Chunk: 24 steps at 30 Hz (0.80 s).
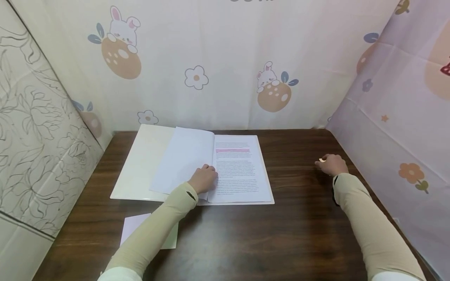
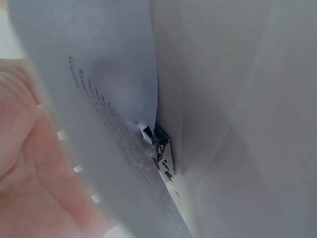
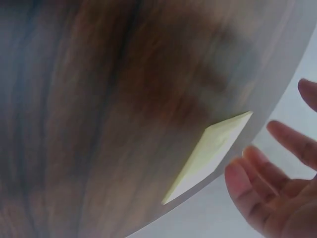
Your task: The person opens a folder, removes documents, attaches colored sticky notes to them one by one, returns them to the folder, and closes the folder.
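A white folder point(image 1: 140, 164) lies open with a plain white sheet point(image 1: 188, 156) turned to its left side and a printed page point(image 1: 235, 171) on its right. Two pink lines mark the upper text. My left hand point(image 1: 204, 178) rests on the papers at the fold between them. In the left wrist view a curved printed sheet point(image 2: 114, 163) hides the fingers beside the palm point(image 2: 39, 158), and a metal clip point(image 2: 161, 148) shows deep in the fold. Far right, my right hand point(image 1: 332, 164) has its fingers loosely bent beside a pale yellow sticky-note pad point(image 3: 210, 156).
Pale purple paper point(image 1: 135, 225) and pale green paper point(image 1: 171, 238) lie under the left forearm, near the front left of the dark wooden table point(image 1: 246, 242). A patterned curtain point(image 1: 225, 97) hangs along the back and right, and a floral panel point(image 1: 38, 136) stands at left.
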### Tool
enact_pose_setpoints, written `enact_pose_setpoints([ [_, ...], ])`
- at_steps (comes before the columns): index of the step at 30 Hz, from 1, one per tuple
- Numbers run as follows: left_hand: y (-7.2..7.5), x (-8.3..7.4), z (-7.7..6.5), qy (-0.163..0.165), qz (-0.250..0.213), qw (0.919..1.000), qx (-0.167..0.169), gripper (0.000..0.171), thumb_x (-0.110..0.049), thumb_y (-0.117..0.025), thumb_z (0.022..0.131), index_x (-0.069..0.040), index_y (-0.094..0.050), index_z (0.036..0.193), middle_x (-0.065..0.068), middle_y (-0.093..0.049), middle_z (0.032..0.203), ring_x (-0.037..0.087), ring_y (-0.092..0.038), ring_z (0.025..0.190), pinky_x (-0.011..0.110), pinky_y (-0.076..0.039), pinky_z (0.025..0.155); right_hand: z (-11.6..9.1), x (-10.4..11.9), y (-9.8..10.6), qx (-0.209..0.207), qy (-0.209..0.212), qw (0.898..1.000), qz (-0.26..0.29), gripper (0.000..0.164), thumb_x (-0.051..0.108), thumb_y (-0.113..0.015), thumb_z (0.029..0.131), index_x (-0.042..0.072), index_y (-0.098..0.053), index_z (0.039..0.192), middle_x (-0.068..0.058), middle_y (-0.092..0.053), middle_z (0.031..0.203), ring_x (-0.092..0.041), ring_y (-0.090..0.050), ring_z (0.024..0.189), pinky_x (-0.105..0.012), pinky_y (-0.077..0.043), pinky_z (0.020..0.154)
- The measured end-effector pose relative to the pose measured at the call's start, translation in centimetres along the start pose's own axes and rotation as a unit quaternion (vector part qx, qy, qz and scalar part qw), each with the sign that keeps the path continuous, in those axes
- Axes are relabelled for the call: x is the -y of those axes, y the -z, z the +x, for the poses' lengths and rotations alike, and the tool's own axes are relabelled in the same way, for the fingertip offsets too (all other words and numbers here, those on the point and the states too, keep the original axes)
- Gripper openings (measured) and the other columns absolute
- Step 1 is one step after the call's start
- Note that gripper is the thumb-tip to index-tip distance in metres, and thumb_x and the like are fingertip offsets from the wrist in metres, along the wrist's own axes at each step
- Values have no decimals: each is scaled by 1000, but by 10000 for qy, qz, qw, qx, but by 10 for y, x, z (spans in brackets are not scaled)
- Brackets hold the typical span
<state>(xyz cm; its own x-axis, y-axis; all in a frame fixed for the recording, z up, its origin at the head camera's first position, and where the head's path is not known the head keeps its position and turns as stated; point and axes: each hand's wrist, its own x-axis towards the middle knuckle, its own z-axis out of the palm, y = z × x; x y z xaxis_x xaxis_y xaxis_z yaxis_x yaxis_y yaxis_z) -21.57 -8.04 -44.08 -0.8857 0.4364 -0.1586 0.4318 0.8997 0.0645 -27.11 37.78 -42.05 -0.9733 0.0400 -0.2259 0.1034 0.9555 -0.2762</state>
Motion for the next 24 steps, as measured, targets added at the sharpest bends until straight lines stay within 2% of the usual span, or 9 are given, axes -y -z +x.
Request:
enact_pose_setpoints([
  [5,-4,2,1,-53,19,10000,-26,29,-19,-71,87,-7,-71,113,9,-66,121,29,-55,119,45,-51,93,1,-18,-3,-32,-392,9992,-76,69,36,-46,97,-21,-36,135,-46,-36,128,-63,-33,113,-66,-36,91],
  [10,-10,4,4,-61,3,9999,-79,27,-19,-70,87,-8,-72,112,8,-65,122,28,-54,120,45,-51,93,3,-31,-5,90,-639,9975,-271,75,39,-43,98,-26,-31,134,-48,-34,131,-66,-27,119,-69,-30,97],
  [13,-11,4,5,-59,-76,9999,-129,26,-18,-71,86,-8,-72,110,8,-66,121,29,-54,119,46,-50,93,4,-36,-7,160,-712,9968,-321,74,39,-43,98,-26,-35,131,-49,-35,129,-68,-27,119,-69,-30,96],
  [19,-7,3,3,-61,-43,9999,-156,27,-19,-71,87,-7,-71,112,9,-65,122,29,-54,119,46,-51,93,8,-38,-7,175,-720,9966,-365,63,35,-47,96,-24,-48,114,-47,-45,119,-65,-35,111,-66,-33,92],
  [24,-6,3,2,-60,-84,9999,-130,28,-18,-70,87,-7,-71,112,9,-65,123,29,-54,120,46,-50,93,10,-40,-8,148,-981,9949,-190,65,37,-50,94,-25,-49,115,-47,-44,120,-65,-34,113,-65,-32,95],
])
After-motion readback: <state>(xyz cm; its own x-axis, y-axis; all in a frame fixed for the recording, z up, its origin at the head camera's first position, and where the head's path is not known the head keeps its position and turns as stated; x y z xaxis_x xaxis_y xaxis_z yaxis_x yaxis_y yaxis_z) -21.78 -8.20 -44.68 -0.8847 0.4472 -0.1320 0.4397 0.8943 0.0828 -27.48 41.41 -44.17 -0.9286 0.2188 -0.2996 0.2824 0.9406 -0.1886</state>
